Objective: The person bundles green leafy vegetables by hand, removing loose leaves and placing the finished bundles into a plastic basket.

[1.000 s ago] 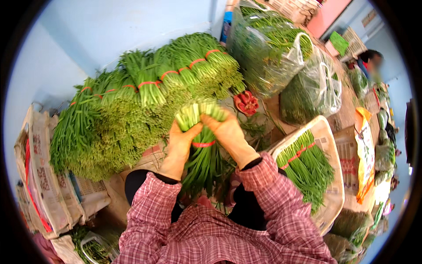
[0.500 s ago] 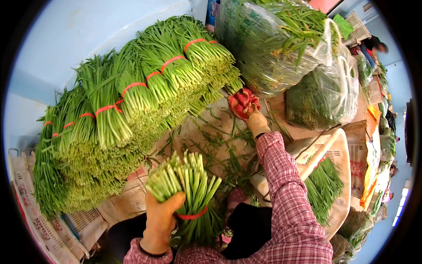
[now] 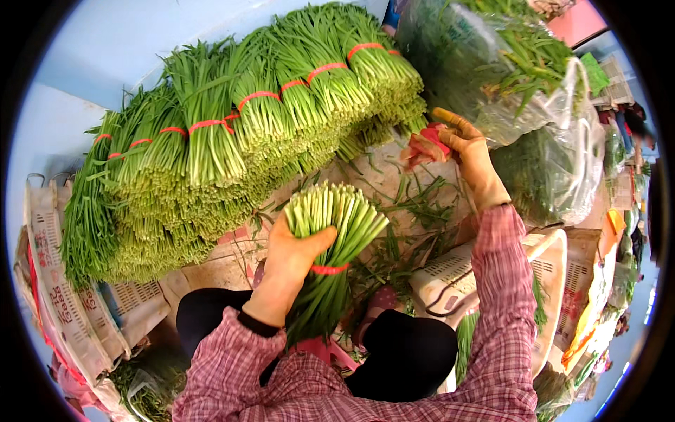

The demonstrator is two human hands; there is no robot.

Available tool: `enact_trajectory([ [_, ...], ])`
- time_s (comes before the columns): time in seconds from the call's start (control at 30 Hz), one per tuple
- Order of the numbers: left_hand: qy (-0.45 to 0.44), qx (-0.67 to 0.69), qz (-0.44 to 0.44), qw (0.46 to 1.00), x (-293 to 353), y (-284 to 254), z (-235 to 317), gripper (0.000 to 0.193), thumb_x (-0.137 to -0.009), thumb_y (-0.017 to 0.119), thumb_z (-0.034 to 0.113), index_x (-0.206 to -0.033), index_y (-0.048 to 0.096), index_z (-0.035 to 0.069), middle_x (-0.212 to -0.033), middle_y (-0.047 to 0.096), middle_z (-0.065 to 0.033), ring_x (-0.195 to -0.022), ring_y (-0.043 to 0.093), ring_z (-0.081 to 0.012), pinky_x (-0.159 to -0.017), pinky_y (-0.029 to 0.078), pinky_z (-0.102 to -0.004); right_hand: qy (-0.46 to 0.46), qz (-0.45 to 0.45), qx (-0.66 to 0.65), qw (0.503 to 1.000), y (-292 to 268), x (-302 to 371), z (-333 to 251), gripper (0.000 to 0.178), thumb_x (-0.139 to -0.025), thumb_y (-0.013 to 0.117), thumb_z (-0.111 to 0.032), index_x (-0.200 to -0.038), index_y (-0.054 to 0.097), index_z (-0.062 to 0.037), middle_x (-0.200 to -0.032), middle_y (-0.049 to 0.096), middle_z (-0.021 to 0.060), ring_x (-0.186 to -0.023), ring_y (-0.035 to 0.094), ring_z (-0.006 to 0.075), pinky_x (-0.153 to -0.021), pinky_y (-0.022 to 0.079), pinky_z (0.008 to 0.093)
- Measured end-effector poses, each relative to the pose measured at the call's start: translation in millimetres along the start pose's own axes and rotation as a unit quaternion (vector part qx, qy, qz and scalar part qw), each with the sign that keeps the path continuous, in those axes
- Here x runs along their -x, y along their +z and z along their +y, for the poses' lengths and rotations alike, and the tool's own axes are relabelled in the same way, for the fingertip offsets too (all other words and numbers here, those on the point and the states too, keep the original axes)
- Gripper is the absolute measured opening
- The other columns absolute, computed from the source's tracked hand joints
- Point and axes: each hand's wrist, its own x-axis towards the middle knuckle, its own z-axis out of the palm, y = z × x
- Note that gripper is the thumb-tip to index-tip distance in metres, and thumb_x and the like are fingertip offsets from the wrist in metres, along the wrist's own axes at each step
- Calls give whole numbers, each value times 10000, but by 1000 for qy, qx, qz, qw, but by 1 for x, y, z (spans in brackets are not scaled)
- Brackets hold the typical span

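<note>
My left hand [image 3: 292, 257], in an orange-tan glove, grips an upright bunch of garlic chives [image 3: 334, 218]. Its pale cut ends point up and away from me, and a red band [image 3: 329, 269] circles it just below my fingers. Farther off to the right, my gloved right hand [image 3: 467, 151] pinches a crumpled red cloth-like piece [image 3: 427, 145]; what exactly it is I cannot make out. To the left rises a large stack of banded chive bunches [image 3: 232, 141], cut ends facing me.
Clear plastic bags of greens [image 3: 548, 169] stand at the far right. Nearer is a pale plastic crate [image 3: 450, 278] with chives beside it. Loose leaves litter the floor [image 3: 380, 165]. Crates [image 3: 60, 246] line the left edge, against a blue wall [image 3: 112, 63].
My right hand has risen off the floor toward the right, with the red piece in its fingers. The left hand has moved up and right with the chives. The view has shifted.
</note>
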Motion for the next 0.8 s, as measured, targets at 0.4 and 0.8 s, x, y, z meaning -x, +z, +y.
enact_trajectory([
  [0.4, 89, 36, -79, 992, 42, 12, 22, 531, -752, 741, -65, -1242, 543, -5, -1095, 677, -50, -944, 654, -140, -847, 542, -291, -98, 92, 68, 989, 162, 123, -87, 139, -849, 677, 22, -985, 680, -9, -881, 693, 73, -738, 623, 124, -684, 520, 259],
  [0.8, 111, 70, -140, 982, 67, -15, 27, 514, -744, 790, -14, -1220, 604, 39, -1074, 697, -23, -934, 654, -134, -852, 528, -302, -71, 46, -27, 996, 186, 176, -136, 208, -950, 518, 51, -1127, 618, 9, -1038, 689, 107, -915, 681, 225, -834, 566, 346],
])
